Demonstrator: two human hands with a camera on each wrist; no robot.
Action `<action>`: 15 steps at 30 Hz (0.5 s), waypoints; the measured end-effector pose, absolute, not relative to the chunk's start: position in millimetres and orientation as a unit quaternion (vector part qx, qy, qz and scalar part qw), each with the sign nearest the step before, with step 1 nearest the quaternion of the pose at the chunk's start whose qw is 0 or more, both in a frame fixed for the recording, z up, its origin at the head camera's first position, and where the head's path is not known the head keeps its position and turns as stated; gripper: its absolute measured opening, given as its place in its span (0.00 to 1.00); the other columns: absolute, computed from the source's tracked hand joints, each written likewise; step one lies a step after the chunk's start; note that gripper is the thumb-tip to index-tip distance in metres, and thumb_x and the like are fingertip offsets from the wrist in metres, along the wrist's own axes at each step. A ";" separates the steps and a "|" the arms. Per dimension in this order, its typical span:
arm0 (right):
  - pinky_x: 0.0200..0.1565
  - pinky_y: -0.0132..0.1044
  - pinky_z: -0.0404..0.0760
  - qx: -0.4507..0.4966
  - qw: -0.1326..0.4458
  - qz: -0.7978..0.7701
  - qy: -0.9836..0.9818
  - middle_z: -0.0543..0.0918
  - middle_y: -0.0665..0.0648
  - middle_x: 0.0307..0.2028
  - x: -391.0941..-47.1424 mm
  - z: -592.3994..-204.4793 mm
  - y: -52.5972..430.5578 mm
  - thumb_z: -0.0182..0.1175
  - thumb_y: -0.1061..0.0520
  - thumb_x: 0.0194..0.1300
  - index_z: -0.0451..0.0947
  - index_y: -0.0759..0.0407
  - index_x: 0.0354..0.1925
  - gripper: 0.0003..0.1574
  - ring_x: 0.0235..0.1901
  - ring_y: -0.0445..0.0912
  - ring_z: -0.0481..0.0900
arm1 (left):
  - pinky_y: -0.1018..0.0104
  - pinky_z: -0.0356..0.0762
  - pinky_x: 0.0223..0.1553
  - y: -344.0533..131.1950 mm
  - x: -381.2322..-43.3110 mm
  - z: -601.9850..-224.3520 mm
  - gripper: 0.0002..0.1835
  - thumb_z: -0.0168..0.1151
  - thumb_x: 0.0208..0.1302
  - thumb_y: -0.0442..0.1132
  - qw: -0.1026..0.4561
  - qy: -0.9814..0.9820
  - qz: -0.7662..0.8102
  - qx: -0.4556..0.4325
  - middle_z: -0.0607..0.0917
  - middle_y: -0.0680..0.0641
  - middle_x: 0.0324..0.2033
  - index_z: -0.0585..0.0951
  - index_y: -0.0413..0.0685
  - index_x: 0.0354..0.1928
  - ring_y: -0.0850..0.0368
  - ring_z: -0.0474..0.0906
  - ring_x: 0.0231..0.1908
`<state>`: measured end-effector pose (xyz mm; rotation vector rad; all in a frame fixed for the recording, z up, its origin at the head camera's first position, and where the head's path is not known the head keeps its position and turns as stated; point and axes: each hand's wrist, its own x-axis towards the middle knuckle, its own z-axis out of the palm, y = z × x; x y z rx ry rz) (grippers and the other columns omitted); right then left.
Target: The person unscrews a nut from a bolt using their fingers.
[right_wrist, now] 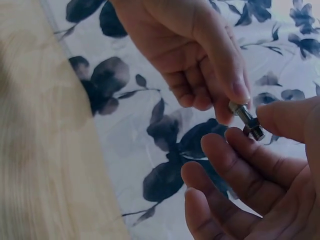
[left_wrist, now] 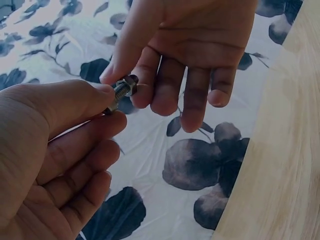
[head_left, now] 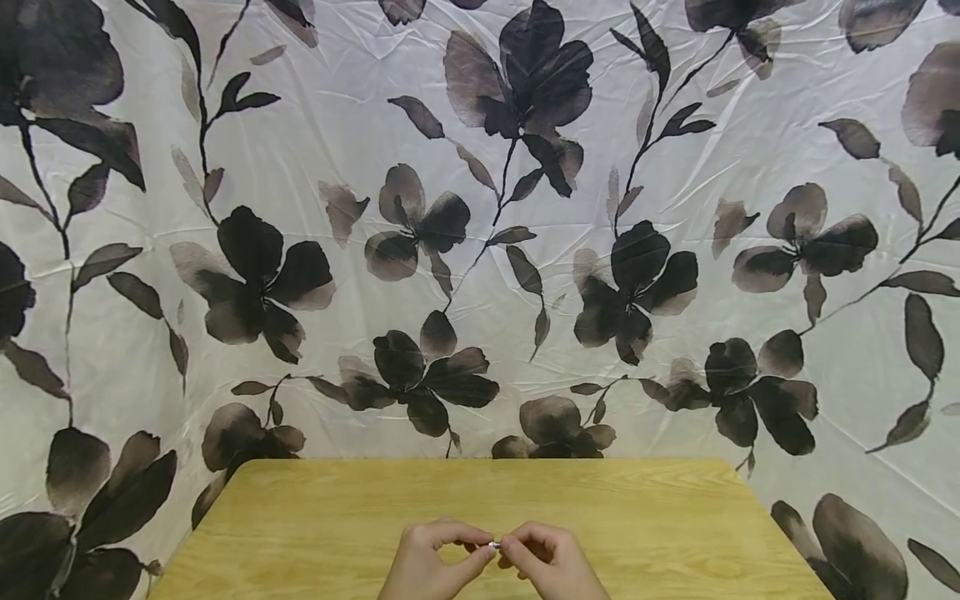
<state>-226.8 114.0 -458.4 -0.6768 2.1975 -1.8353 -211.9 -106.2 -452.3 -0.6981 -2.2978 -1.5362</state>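
Thumb and forefinger of my left hand (head_left: 435,560) pinch a small metal bolt (left_wrist: 120,92) by its head end. A nut (right_wrist: 253,123) sits around the threaded shank near the far end, and the bolt's tip pokes out past it. My right hand (head_left: 553,560) has its thumb and forefinger on either side of the nut, while its other fingers spread loosely below, as the right wrist view shows. The two hands meet just above the table's near side. Fingers cover most of the bolt head, and in the head view the metal is only a small glint.
A light wooden table (head_left: 480,492) with rounded far corners lies beneath the hands. Behind and beside it hangs a pale, creased cloth (head_left: 525,333) printed with dark flowers.
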 end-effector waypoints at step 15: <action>0.40 0.32 0.84 -0.207 0.078 -0.637 0.738 0.87 0.54 0.39 -223.8 -457.2 107.3 0.63 0.54 0.73 0.82 0.69 0.48 0.18 0.37 0.40 0.86 | 0.69 0.82 0.35 -109.5 -209.1 -450.2 0.06 0.75 0.63 0.45 0.131 -0.803 -0.537 -0.222 0.90 0.58 0.29 0.93 0.53 0.37 0.70 0.83 0.31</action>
